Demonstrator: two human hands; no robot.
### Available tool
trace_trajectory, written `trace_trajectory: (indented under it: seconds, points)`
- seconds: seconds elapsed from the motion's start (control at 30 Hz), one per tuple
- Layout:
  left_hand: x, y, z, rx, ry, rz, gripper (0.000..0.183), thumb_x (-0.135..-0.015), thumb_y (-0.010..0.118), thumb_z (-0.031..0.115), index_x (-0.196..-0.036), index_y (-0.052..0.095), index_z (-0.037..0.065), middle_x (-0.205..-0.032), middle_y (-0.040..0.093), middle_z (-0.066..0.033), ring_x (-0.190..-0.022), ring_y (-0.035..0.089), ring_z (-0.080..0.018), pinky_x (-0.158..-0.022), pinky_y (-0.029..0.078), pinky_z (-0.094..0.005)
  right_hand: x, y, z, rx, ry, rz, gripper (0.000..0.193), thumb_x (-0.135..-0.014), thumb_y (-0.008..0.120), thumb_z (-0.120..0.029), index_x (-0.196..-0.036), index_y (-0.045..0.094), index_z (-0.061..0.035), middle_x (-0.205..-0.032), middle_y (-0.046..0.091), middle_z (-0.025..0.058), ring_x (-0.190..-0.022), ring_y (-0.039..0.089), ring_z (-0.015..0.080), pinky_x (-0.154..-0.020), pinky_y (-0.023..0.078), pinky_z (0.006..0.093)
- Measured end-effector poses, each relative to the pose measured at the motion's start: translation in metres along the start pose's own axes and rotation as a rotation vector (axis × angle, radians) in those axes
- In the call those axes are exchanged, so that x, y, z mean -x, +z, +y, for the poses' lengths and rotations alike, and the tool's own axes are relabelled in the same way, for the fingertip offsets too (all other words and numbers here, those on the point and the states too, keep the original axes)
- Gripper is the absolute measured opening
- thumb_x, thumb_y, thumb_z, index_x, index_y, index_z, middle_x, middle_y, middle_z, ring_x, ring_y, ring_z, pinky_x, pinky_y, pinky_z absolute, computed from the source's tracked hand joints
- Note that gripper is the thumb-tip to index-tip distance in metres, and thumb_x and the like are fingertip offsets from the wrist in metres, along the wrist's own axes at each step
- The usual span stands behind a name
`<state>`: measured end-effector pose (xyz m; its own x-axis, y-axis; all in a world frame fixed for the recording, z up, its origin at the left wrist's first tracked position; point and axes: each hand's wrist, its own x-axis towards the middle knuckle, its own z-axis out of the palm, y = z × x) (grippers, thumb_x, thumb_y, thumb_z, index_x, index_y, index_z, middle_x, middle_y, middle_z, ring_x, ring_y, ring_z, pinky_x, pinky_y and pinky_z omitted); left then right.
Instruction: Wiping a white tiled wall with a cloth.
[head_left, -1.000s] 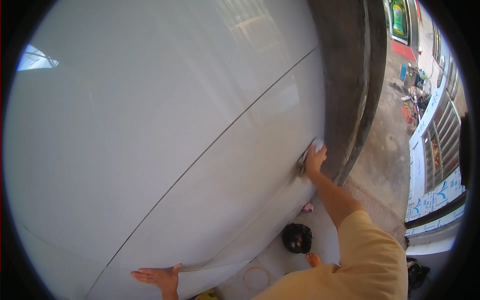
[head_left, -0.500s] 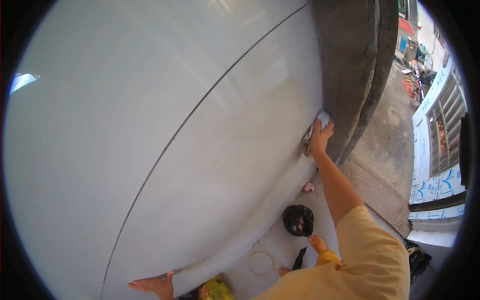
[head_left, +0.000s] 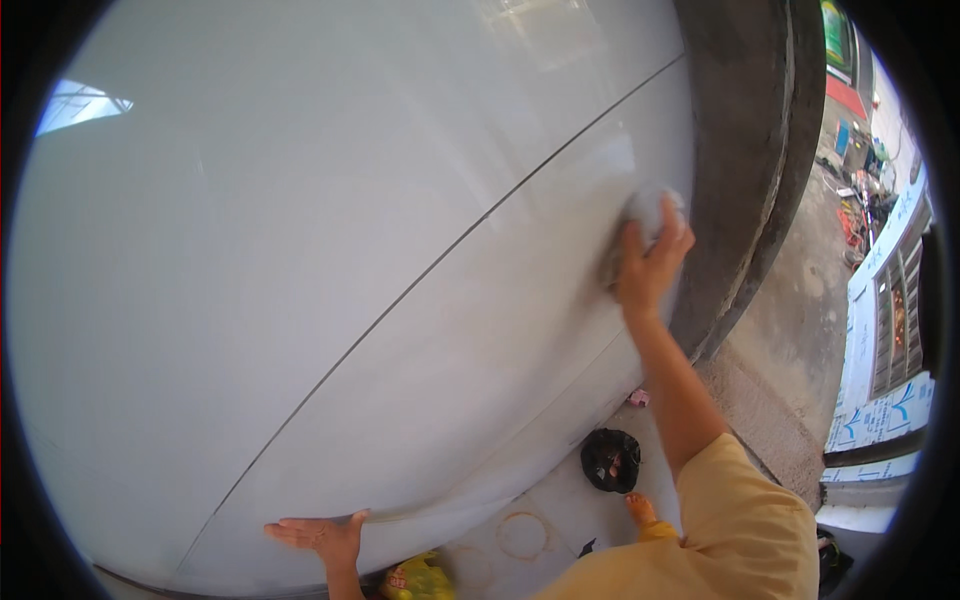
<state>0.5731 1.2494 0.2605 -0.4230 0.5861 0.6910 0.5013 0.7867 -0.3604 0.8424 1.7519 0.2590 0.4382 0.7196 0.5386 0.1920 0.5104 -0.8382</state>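
Observation:
A large glossy white tiled wall [head_left: 300, 230] fills most of the view, crossed by a thin dark joint [head_left: 486, 216]. My right hand [head_left: 655, 265] is closed around a crumpled whitish cloth [head_left: 648, 218] at the wall's right side, near the dark concrete edge [head_left: 740, 170]; motion blurs both a little. Low on the left, my left hand [head_left: 328, 538] lies against the wall near its bottom edge. Its fingers are stretched out and nothing is in it. Below the right hand, the tiles look slightly cloudy.
On the floor below stand an open black plastic bag [head_left: 610, 460] and a yellow bag [head_left: 420, 577]; a small pink packet [head_left: 639, 398] lies by the wall. My bare foot [head_left: 641, 510] is beside the black bag. A barred window [head_left: 897, 330] with film-covered framing is at right.
My right hand and the cloth have come away from the corner at the concrete edge, onto the tile face. The view has shifted; my left hand stays spread on the wall.

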Motion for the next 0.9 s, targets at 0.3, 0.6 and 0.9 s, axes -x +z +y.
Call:
trace_trajectory:
  seconds: [0.3,0.6,0.9]
  points:
    - [-0.006,0.007,-0.002,0.016,-0.025,-0.005,0.148,-0.055,0.065,0.079,-0.138,-0.019,-0.010,-0.141,-0.019,-0.0400,-0.134,-0.015,-0.0532,-0.106,-0.001,-0.0627,0.135,-0.016,-0.066,-0.205,-1.253,-0.526,0.055,-0.069,0.061,-0.012,-0.112,0.056,-0.0451,-0.118,0.051,0.0039,-0.093,0.051,0.0265,-0.069,0.048,0.0354]
    - [-0.001,0.006,0.004,0.085,-0.029,-0.018,0.147,-0.056,0.070,0.072,-0.137,-0.019,-0.011,-0.139,-0.022,-0.0407,-0.132,-0.017,-0.0554,-0.104,-0.003,-0.0660,0.030,-0.017,0.096,0.127,-0.146,-0.159,0.067,-0.078,0.071,-0.017,-0.135,0.037,-0.0122,-0.133,0.034,0.0248,-0.121,0.036,0.0407,-0.100,0.035,0.0457]
    - [-0.001,0.008,0.005,0.146,-0.065,-0.029,0.145,-0.059,0.076,0.063,-0.137,-0.020,-0.011,-0.139,-0.024,-0.0411,-0.131,-0.020,-0.0550,-0.102,-0.007,-0.0669,0.037,-0.004,0.021,-0.139,0.215,-0.070,0.056,-0.090,0.056,-0.018,-0.139,0.034,-0.0069,-0.133,0.034,0.0208,-0.126,0.031,0.0339,-0.104,0.029,0.0401]
